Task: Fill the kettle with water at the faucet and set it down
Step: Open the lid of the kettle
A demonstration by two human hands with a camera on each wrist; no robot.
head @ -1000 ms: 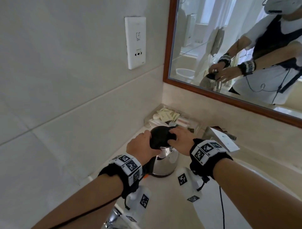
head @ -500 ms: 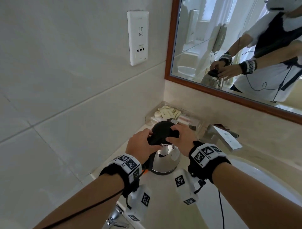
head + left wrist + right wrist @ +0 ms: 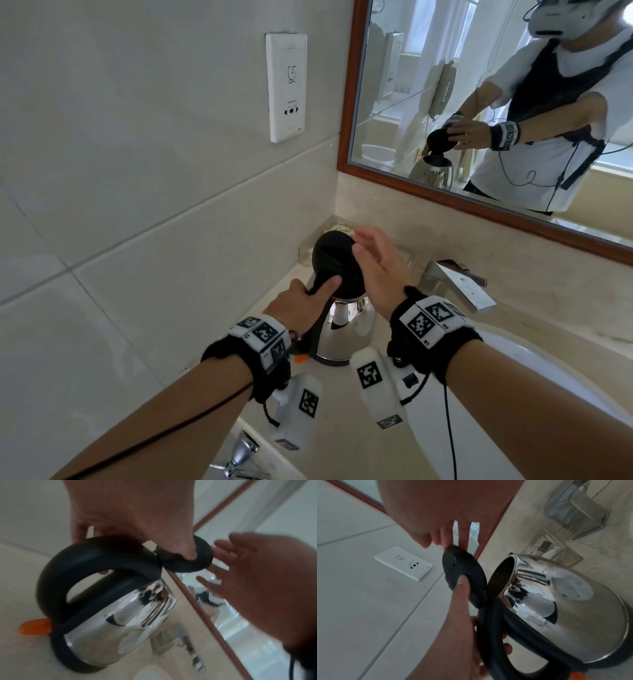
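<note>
Two hands work one kettle (image 3: 346,329) in the corner where the tabletop (image 3: 342,411) meets the tiled wall (image 3: 137,205). We see the left hand (image 3: 298,308) curled round the black handle (image 3: 96,555), its forefinger stretched up against the lid (image 3: 337,263), which stands swung up on its hinge so the mouth (image 3: 502,573) lies bare. That grip, we judge, steadies the body and props the lid for filling. Our right hand (image 3: 373,267) hovers with fingers (image 3: 363,240) straight and spread, their tips at the lid's rim, holding nothing.

The kettle stands upright on the tabletop, its orange switch (image 3: 35,627) low by the base, close to the wall on its left. The faucet (image 3: 459,284) juts out to its right, near but apart, over the basin (image 3: 548,377). Behind the kettle a clear tray (image 3: 556,550) of small items hugs the back edge under the mirror (image 3: 479,102). We judge the open room lies rightward: a lift and a short swing across to the spout, minding the basin's rim and the raised lid.
</note>
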